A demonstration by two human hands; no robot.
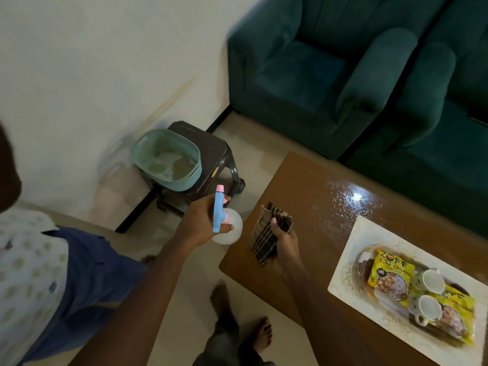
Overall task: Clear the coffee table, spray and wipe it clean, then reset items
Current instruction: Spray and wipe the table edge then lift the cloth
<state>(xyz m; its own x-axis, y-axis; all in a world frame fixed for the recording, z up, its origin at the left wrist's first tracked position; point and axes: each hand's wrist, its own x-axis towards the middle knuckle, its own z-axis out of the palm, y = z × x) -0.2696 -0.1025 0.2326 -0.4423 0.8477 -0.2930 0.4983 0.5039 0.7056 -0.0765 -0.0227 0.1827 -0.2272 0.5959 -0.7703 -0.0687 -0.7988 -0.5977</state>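
My left hand (200, 223) grips a spray bottle (230, 228) with a blue and pink head, held over the floor just left of the brown coffee table (311, 196). My right hand (284, 241) holds a dark checked cloth (266, 233) above the table's near left end. Spray droplets (346, 202) glisten on the tabletop's far part. A white tray (351, 262) on the table carries yellow snack packets (390, 273) and two white cups (433, 281).
A teal basket (169, 159) sits on a dark plastic stool (219, 151) by the wall, left of the table. Green sofas (330, 70) stand beyond the table. Another person (52, 273) is at the left. My bare feet (237, 313) stand beside the table.
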